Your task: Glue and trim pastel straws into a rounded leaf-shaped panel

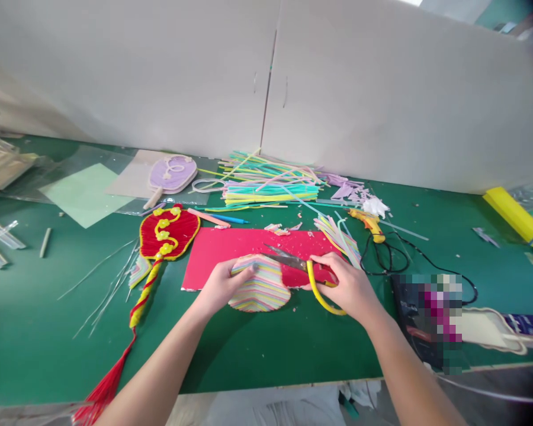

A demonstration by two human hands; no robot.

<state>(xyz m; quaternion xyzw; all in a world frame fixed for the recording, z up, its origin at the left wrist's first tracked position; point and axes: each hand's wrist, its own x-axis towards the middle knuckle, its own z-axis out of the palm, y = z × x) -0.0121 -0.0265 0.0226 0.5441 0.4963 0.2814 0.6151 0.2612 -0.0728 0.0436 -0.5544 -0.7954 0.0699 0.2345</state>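
A: Step shown?
B: Trimming. The left hand [222,285] pinches the striped fan piece [261,291] at the red sheet [224,251]; the right hand [350,285] is closed around yellow-handled scissors [293,261], blades at its rim.
A: Next?
B: Probably rotating the piece steadily.

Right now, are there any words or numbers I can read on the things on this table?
None can be read. The striped fan, scissors, red sheet and red fan carry no writing. The blurred patch at the right is unreadable.
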